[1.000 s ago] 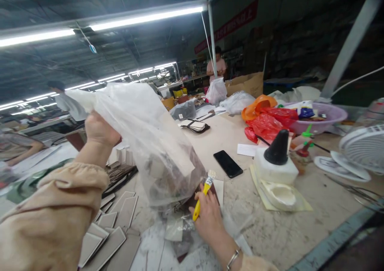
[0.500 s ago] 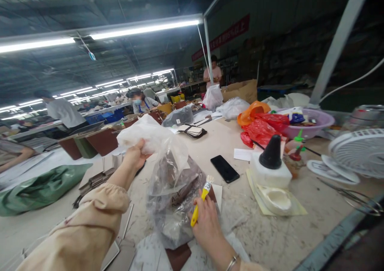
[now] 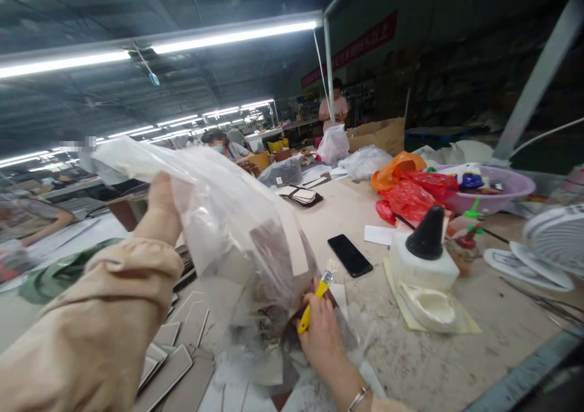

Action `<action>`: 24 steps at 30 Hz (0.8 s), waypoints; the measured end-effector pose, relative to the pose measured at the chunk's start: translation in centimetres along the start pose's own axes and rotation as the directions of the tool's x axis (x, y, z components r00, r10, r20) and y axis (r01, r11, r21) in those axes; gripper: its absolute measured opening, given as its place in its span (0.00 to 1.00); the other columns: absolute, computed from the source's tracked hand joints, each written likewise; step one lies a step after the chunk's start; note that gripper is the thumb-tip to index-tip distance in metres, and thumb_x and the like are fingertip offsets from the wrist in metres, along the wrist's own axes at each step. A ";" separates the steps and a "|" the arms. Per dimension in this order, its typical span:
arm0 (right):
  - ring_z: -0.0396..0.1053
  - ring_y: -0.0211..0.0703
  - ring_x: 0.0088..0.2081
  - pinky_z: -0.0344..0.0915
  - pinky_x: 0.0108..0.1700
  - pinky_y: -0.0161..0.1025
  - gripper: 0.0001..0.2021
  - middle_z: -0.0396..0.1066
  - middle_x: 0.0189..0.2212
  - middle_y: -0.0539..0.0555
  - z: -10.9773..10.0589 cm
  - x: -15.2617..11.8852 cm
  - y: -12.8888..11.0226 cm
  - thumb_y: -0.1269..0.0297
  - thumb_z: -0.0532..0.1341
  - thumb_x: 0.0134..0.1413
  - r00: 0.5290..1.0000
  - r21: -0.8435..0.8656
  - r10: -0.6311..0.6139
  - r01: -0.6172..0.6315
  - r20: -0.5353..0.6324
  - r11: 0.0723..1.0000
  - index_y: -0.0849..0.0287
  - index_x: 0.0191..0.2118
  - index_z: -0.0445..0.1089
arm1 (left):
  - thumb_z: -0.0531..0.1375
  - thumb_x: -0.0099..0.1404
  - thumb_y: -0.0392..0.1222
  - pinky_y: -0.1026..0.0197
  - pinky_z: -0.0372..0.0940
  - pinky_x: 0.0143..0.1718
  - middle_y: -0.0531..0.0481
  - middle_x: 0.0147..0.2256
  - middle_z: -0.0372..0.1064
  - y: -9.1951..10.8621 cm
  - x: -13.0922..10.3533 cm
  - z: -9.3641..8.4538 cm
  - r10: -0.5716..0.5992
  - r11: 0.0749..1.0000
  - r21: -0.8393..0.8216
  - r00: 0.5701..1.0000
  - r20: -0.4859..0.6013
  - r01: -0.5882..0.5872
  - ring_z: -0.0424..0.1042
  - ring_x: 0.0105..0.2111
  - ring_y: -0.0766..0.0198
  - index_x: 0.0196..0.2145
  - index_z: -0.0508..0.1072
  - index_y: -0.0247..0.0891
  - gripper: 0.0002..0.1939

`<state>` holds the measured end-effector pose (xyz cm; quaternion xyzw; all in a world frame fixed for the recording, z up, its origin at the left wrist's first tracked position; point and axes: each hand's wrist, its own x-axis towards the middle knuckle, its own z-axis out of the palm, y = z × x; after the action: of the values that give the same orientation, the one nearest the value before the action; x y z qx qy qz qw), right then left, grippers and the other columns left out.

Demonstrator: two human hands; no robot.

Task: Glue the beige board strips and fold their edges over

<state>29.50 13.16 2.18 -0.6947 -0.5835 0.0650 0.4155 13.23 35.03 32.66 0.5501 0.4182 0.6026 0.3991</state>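
A clear plastic bag (image 3: 219,199) is stretched across the middle, with brown and pale pieces showing through its lower part. My left hand (image 3: 165,202) is raised at the left, closed on the bag's upper part, its fingers partly behind the film. My right hand (image 3: 319,321) is low at the bag's right side, fingers wrapped round a yellow-handled brush (image 3: 314,299) whose bristles point up. The right fingertips also lie against the bag and a brown piece. Below my left sleeve lie several flat grey-brown pieces with white edges (image 3: 171,369).
A black phone (image 3: 350,255) lies right of the bag. Farther right stand a white container (image 3: 424,266) with a black cone, a white fan (image 3: 556,235), red plastic bags (image 3: 410,196) and a purple basin (image 3: 511,187). People sit and stand in the background.
My left hand has moved left and up, pulling the bag's upper part out long. The right hand, still round the brush, has shifted slightly right in the picture, as the whole view has.
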 end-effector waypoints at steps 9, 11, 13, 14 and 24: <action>0.56 0.59 0.57 0.60 0.54 0.54 0.15 0.59 0.55 0.67 1.5 -0.7 1.4 0.73 0.62 0.47 0.990 0.001 -0.110 0.111 0.091 0.994 0.58 0.42 0.60 | 0.68 0.46 0.60 0.52 0.65 0.47 0.42 0.44 0.75 -16.8 -9.4 -3.7 -0.442 0.884 0.273 0.871 0.215 0.381 0.71 0.48 0.45 0.46 0.74 0.38 0.33; 0.58 0.60 0.55 0.61 0.52 0.54 0.15 0.61 0.53 0.65 1.5 -1.1 1.0 0.74 0.62 0.45 0.982 -0.008 -0.103 0.105 0.156 0.994 0.57 0.40 0.61 | 0.68 0.48 0.57 0.53 0.65 0.46 0.40 0.43 0.75 -19.2 -11.0 -4.1 -0.469 0.854 0.323 0.873 0.136 0.408 0.71 0.47 0.44 0.44 0.75 0.36 0.29; 0.58 0.61 0.55 0.60 0.52 0.54 0.15 0.63 0.52 0.64 1.4 -1.4 0.5 0.75 0.61 0.44 0.977 -0.039 -0.096 0.105 0.191 0.994 0.57 0.40 0.63 | 0.66 0.53 0.56 0.53 0.65 0.46 0.39 0.42 0.76 -21.3 -12.0 -4.4 -0.476 0.821 0.375 0.879 0.036 0.430 0.71 0.48 0.44 0.41 0.76 0.34 0.25; 0.58 0.61 0.55 0.60 0.52 0.55 0.14 0.63 0.52 0.63 1.3 -1.5 0.4 0.76 0.60 0.44 0.976 -0.063 -0.096 0.110 0.194 0.992 0.57 0.40 0.63 | 0.64 0.55 0.55 0.53 0.65 0.47 0.39 0.41 0.76 -22.2 -12.2 -4.5 -0.471 0.805 0.400 0.882 -0.015 0.437 0.71 0.48 0.45 0.40 0.76 0.34 0.22; 0.54 0.59 0.60 0.55 0.56 0.53 0.19 0.64 0.55 0.61 0.1 -0.4 1.1 0.83 0.53 0.46 0.976 -0.262 -0.006 0.064 0.218 0.963 0.57 0.42 0.69 | 0.56 0.68 0.46 0.51 0.68 0.45 0.45 0.47 0.67 -25.9 -8.7 -5.4 -0.305 0.713 0.517 0.873 -0.381 0.474 0.70 0.44 0.58 0.48 0.68 0.34 0.15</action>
<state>30.17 12.91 1.31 -0.7228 -0.6406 0.0530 0.2535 9.05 35.05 5.10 0.4585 0.7429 0.4098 0.2646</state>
